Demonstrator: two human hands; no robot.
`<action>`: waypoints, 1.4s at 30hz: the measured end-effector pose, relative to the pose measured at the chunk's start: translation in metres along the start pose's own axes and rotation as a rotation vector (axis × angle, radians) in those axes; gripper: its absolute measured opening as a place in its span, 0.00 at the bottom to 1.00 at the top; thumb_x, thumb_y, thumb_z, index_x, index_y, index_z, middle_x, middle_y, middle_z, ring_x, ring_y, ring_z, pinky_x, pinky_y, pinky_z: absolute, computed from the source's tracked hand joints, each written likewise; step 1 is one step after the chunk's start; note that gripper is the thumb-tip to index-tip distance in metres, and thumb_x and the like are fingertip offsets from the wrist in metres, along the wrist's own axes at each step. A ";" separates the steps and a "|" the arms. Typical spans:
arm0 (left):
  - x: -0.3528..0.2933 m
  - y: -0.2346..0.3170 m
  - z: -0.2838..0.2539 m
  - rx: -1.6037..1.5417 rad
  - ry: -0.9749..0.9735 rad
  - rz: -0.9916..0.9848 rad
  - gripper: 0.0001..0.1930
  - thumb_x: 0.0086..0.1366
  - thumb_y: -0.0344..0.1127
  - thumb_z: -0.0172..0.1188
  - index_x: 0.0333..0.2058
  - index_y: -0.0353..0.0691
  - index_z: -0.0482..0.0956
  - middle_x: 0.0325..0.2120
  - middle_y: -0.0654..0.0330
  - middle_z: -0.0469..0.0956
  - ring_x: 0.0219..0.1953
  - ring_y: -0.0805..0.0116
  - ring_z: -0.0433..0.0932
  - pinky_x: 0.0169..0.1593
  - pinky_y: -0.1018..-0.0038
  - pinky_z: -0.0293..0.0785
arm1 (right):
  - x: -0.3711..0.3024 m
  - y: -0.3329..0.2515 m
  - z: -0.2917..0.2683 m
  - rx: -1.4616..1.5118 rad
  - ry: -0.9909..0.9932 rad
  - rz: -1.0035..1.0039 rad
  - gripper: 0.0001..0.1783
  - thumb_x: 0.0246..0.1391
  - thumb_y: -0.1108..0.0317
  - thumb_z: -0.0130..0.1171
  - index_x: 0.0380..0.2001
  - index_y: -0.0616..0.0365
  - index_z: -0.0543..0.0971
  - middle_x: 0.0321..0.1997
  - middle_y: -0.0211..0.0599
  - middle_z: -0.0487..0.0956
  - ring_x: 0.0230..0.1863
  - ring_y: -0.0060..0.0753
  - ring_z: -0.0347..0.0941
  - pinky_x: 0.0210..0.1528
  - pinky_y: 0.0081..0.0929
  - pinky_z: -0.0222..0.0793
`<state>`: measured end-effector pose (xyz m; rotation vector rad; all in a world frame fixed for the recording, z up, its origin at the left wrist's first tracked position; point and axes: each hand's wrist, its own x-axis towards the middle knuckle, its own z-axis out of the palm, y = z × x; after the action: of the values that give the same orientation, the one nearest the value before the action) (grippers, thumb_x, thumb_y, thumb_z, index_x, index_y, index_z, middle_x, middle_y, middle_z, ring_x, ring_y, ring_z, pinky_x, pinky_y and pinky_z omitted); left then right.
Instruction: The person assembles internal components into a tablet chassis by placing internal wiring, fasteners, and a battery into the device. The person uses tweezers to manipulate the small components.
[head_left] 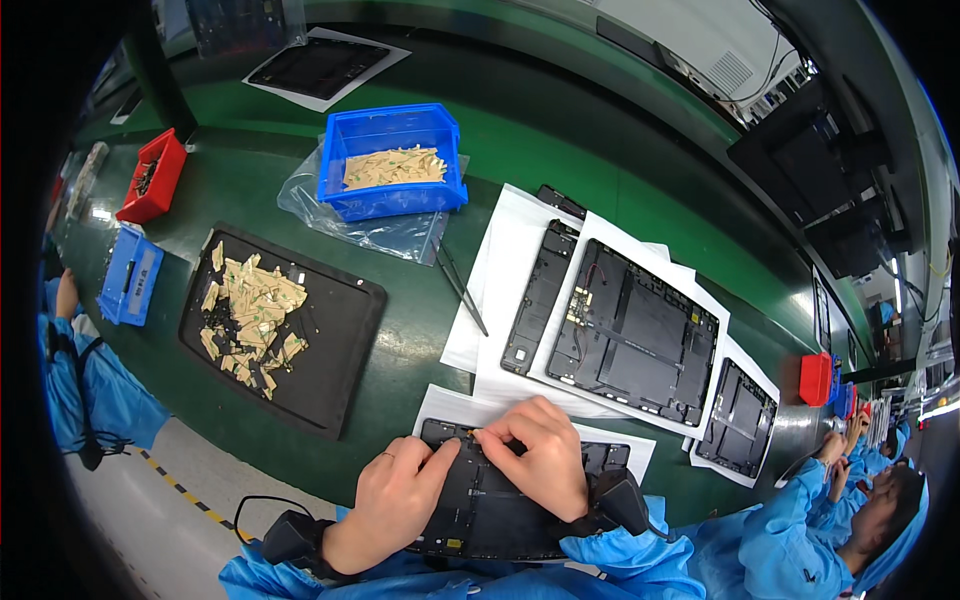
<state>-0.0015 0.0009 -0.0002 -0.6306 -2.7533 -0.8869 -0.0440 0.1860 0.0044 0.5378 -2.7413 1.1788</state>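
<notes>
Table (415, 340): shining green.
Floor (245, 468): showing striped tape (190, 495).
Print (141, 270): marking small bin (125, 283).
Left hand (395, 490), right hand (540, 455): fingers bending narrowly at panel (492, 520); holding what, I cannot tell.

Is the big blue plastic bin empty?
No, flat tan strips lie inside the big blue plastic bin.

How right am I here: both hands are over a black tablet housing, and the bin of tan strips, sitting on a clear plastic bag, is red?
One slip: the bin of tan strips is blue, not red, as the head view shows. The left hand and right hand are over a black tablet housing, and the bin sits on a clear plastic bag.
</notes>
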 end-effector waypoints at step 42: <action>0.007 0.002 -0.002 0.024 -0.081 -0.011 0.17 0.49 0.26 0.63 0.41 0.40 0.81 0.23 0.61 0.64 0.26 0.64 0.69 0.26 0.72 0.68 | -0.004 0.000 0.002 -0.259 0.006 -0.243 0.09 0.38 0.72 0.68 0.24 0.56 0.77 0.25 0.31 0.72 0.27 0.35 0.70 0.29 0.28 0.66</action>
<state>-0.0070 0.0033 0.0046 -0.6615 -2.8373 -0.8470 -0.0399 0.1851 0.0021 0.8011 -2.6705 0.7560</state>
